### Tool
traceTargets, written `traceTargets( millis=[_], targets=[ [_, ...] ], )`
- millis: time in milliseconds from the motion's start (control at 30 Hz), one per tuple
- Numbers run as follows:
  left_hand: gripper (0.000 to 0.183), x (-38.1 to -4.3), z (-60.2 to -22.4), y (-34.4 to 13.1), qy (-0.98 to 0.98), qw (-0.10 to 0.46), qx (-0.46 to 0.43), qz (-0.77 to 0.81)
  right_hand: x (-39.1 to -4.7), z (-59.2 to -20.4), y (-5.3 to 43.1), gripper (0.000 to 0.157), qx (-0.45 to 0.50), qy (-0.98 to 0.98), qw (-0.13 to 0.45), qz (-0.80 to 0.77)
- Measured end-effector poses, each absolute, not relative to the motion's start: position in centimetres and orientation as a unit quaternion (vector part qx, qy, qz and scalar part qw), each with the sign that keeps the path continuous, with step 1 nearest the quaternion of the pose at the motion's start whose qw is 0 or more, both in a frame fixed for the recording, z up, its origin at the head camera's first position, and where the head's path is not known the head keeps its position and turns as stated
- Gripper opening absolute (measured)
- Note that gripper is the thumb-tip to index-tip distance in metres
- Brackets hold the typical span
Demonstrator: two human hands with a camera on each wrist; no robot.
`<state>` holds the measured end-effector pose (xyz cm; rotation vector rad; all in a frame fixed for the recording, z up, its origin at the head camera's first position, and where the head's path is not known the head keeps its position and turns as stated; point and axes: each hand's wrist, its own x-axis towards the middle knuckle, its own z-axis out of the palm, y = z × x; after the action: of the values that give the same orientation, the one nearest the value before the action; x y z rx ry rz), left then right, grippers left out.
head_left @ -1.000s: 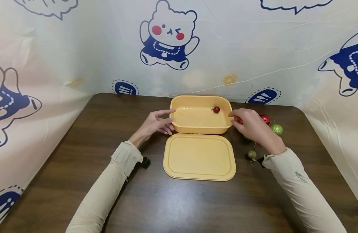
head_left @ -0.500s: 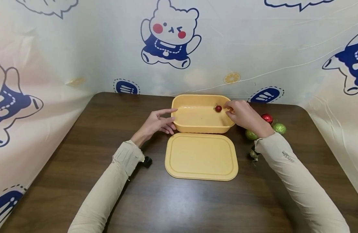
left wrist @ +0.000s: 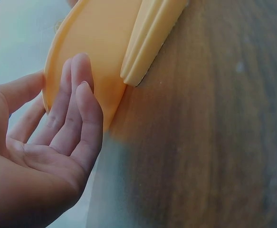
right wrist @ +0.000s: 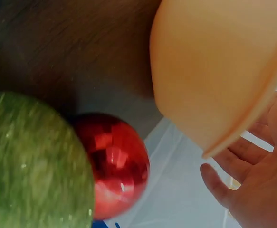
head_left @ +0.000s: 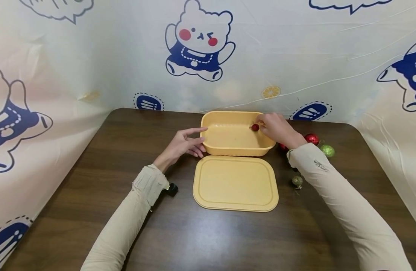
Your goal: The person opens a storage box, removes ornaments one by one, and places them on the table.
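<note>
In the head view a yellow plastic box (head_left: pixel 235 151) stands uncovered at the back of the table, with its flat yellow lid (head_left: pixel 236 183) in front. My left hand (head_left: pixel 185 145) rests against the box's left end, fingers fairly straight, a fingertip at the rim. In the left wrist view those fingers (left wrist: pixel 76 104) lie along the outer wall. My right hand (head_left: pixel 275 127) reaches over the right rim into the box. Its fingertips are right at a small dark red Christmas bauble (head_left: pixel 255 127); whether they pinch it is hidden. In the right wrist view the rim covers the fingertips.
Right of the box lie shiny red baubles (head_left: pixel 312 139), a glittery green bauble (head_left: pixel 327 150) and a small gold bauble (head_left: pixel 297 181), partly below the right forearm. The brown table (head_left: pixel 160 233) ends at a printed backdrop (head_left: pixel 126 56) behind the box.
My right hand has moved left from the box's right wall to the small red bauble inside. My left hand stays at the left end. The view has shifted slightly.
</note>
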<state>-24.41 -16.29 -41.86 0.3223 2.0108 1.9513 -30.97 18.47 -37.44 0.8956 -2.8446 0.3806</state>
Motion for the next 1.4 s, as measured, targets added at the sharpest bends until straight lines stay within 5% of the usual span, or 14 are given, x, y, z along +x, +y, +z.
traceTargets(
  millis=[233,633,1400],
  targets=[
    [0.054,-24.5,-42.0,-15.9,0.699,0.163,0.115,0.687,-31.8,-38.8,18.1,0.009,0.299,-0.946,0.046,0.113],
    [0.054,-24.4,-41.7,-15.8,0.706,0.159,0.118,0.68,-31.9,-39.4,18.1,0.019,0.281,-0.946,0.016,0.164],
    [0.055,-24.3,-42.0,-16.3,0.7,0.159,0.112,0.687,-30.1,-38.2,18.9,0.017,0.291,-0.933,0.059,0.202]
  ],
)
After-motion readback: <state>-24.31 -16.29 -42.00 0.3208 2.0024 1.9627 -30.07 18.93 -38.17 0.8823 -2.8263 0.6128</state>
